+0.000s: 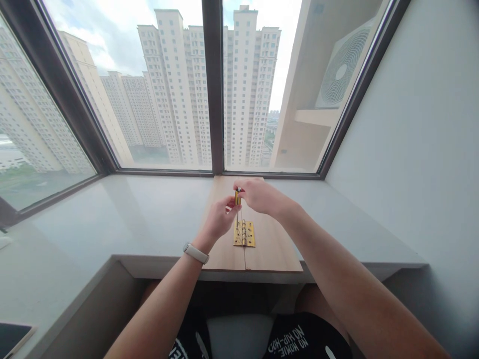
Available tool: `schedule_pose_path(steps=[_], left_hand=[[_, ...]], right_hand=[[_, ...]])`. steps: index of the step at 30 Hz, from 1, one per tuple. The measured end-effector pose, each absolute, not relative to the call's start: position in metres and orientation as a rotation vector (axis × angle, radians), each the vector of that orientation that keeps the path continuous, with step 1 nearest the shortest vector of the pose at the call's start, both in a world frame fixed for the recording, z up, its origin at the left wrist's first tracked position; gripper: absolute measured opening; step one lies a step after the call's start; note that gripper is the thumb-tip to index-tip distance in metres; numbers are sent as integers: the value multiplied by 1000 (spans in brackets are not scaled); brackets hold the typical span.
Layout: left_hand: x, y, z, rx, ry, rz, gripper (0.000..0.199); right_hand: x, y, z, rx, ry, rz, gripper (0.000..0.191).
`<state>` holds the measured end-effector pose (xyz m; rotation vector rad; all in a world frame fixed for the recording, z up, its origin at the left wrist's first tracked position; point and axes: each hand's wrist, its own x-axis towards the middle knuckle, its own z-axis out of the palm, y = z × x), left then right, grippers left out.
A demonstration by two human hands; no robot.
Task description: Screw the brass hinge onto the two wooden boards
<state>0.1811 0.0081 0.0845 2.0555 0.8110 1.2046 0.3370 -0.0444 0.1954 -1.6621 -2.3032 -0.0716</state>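
Note:
A screwdriver [238,197] with a yellow and black handle stands nearly upright, its thin shaft pointing down at a brass-coloured hinge [249,234]. My right hand [255,193] pinches the top end of the handle. Lower on the same handle, the fingers of my left hand [221,215] close round it from the left. The tip meets the hinge's left leaf near an upper hole; whether a screw sits there is too small to tell. The hinge lies open across the seam between two light wooden boards [271,252], one leaf on each.
The boards rest on a white windowsill counter [160,214] with an open space under its front edge. Dark-framed windows [217,99] rise behind, and a white wall [419,149] stands at the right. A dark flat object [15,339] is at the lower left.

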Motion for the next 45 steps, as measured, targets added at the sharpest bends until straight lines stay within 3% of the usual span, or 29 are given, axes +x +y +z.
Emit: schedule_pose_path(steps=[13, 23, 31, 38, 45], left_hand=[[181, 9, 82, 2083, 740, 1087, 20], [184, 0, 83, 2122, 858, 1189, 29], [186, -1, 86, 2063, 828, 1272, 11], [186, 5, 78, 2046, 841, 1284, 14], [185, 4, 79, 2031, 823, 1226, 18]], right_hand=[[336, -43, 192, -1796, -2302, -163, 16], [324, -49, 196, -1938, -2238, -278, 33], [318, -50, 191, -1998, -2105, -373, 41], [330, -51, 190, -1689, -2283, -148, 15], [336, -42, 187, -1663, -2316, -146, 17]])
